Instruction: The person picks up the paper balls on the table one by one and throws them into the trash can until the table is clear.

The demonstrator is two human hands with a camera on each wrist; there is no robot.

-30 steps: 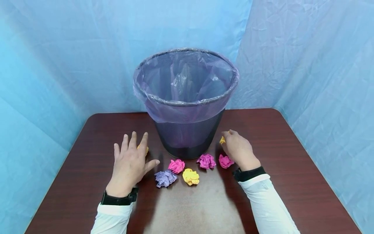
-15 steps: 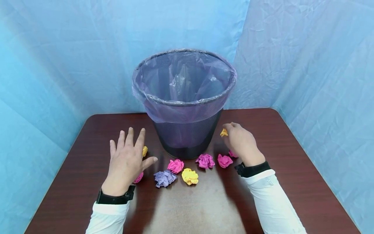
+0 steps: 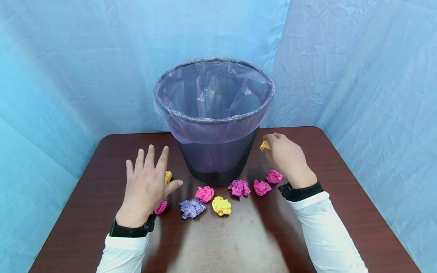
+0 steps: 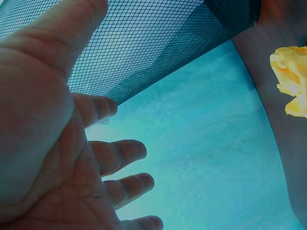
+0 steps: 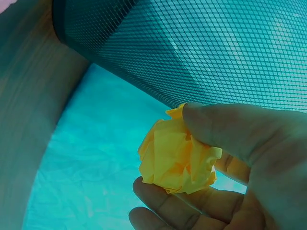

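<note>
Between thumb and fingers, my right hand (image 3: 286,157) pinches a crumpled yellow-orange paper ball (image 5: 177,153), raised to the right of the mesh waste bin (image 3: 220,159). The left hand (image 3: 145,185) hovers over the table's left side, fingers spread and holding nothing. Beyond its thumb lies another yellow paper ball (image 4: 290,79), partly hidden in the head view. A pink paper ball (image 3: 161,207) shows beside the left wrist. Two more pink balls, one (image 3: 274,176) and another (image 3: 262,187), lie below the right hand. A purple plastic liner (image 3: 211,131) is folded over the bin's rim.
In front of the bin lie a blue-purple paper ball (image 3: 192,208), a pink one (image 3: 205,193), a yellow one (image 3: 221,206) and a magenta one (image 3: 239,188). The dark brown table (image 3: 341,212) is enclosed by blue cloth (image 3: 85,68).
My right hand has lifted the yellow-orange paper ball up and away, uncovering a pink ball beneath. The left hand has drifted slightly left and up, uncovering a pink ball by its wrist.
</note>
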